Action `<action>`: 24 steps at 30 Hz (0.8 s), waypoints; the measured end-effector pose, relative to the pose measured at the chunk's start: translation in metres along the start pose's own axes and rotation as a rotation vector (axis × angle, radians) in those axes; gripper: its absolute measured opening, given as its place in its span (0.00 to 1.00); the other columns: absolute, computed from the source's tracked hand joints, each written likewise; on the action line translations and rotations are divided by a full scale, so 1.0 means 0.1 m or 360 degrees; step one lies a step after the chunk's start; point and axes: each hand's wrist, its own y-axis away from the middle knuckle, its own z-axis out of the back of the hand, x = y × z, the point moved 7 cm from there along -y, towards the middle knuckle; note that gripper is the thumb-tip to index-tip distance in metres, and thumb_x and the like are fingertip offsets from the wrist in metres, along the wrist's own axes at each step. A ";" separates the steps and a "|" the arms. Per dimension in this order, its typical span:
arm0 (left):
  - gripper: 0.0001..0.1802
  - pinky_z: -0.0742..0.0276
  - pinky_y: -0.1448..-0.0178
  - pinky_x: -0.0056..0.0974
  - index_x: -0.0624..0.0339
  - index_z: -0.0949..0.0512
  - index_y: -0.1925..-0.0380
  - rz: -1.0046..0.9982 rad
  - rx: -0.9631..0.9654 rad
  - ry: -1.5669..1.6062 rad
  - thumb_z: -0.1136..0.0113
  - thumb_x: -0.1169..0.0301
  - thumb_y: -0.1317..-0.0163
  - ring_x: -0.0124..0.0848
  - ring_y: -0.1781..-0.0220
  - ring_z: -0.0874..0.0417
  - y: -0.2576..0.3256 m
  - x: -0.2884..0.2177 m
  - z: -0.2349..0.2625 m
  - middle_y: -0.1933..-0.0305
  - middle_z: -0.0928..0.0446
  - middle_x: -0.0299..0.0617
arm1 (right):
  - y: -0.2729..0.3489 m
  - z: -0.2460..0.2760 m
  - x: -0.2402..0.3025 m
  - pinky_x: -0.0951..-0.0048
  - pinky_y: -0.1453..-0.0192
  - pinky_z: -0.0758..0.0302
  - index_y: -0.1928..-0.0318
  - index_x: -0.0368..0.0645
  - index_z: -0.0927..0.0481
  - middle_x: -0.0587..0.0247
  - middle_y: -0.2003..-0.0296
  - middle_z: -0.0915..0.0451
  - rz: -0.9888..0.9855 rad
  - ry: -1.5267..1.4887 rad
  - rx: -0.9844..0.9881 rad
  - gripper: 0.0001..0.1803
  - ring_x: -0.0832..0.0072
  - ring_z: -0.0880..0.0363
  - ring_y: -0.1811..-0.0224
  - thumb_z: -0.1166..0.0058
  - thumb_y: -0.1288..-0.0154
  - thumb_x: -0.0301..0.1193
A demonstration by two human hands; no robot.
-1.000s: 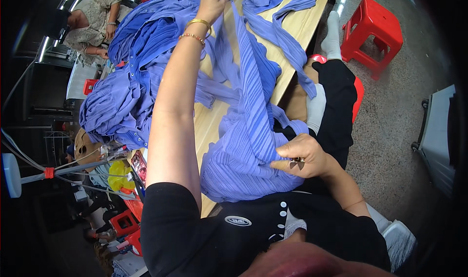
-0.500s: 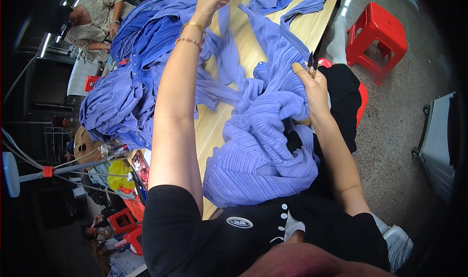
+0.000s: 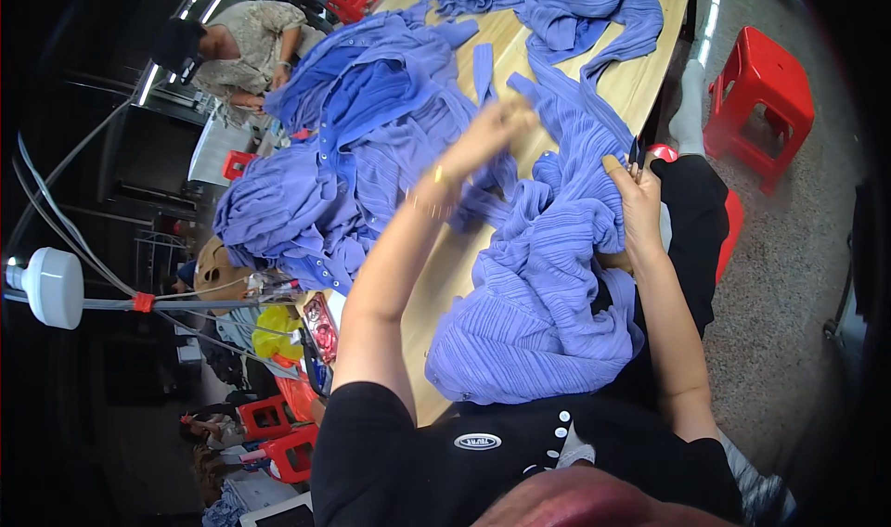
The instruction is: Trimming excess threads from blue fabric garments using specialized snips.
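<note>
A crinkled periwinkle-blue garment (image 3: pixel 543 314) lies bunched over my lap and the table edge, its narrow end stretching away over the wood. My right hand (image 3: pixel 640 202) is closed round a pair of small dark-bladed snips (image 3: pixel 635 154), blades pointing away from me. A tan cover sits on its thumb, and the hand rests against the garment's right side. My left hand (image 3: pixel 501 128), with bracelets at the wrist, is over the table near the narrow end; motion smears its fingers, so whether they hold cloth is unclear.
A pile of similar blue buttoned garments (image 3: pixel 362 109) covers the left of the table (image 3: pixel 450 281), with more (image 3: pixel 594 7) at the far end. Red stools (image 3: pixel 761 100) stand at the right. A person (image 3: pixel 251 49) works beyond the pile; a lamp pole (image 3: pixel 204 304) crosses at left.
My left hand has come down and nearer from its raised place over the far table, toward the garment's narrow end. My right hand keeps the snips beside the garment. The whole view has shifted.
</note>
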 end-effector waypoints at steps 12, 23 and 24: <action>0.22 0.38 0.33 0.37 0.61 0.25 0.43 0.0366 0.0197 0.0264 0.46 0.59 0.31 0.32 0.37 0.31 2.29 -0.74 -0.46 0.41 0.28 0.44 | -0.34 -0.58 0.29 0.84 0.71 0.38 0.68 0.43 0.20 0.80 0.74 0.27 0.0104 -0.0129 0.0165 0.05 0.91 0.34 0.75 0.42 0.34 0.30; 0.20 0.39 0.31 0.36 0.63 0.24 0.45 0.0259 -0.0498 0.0427 0.49 0.62 0.31 0.32 0.36 0.29 2.65 -0.32 -0.44 0.43 0.24 0.43 | -0.09 -0.63 0.64 0.80 0.71 0.32 0.56 0.34 0.19 0.69 0.73 0.22 0.0190 0.1568 0.0319 0.16 0.85 0.30 0.74 0.43 0.35 0.35; 0.21 0.38 0.32 0.36 0.64 0.25 0.44 0.0317 -0.0534 0.0601 0.49 0.61 0.30 0.32 0.37 0.29 2.79 -0.40 -0.47 0.42 0.25 0.43 | 0.16 -0.69 0.74 0.81 0.74 0.36 0.56 0.32 0.20 0.71 0.75 0.24 0.0514 0.1582 0.0488 0.18 0.87 0.31 0.76 0.39 0.37 0.35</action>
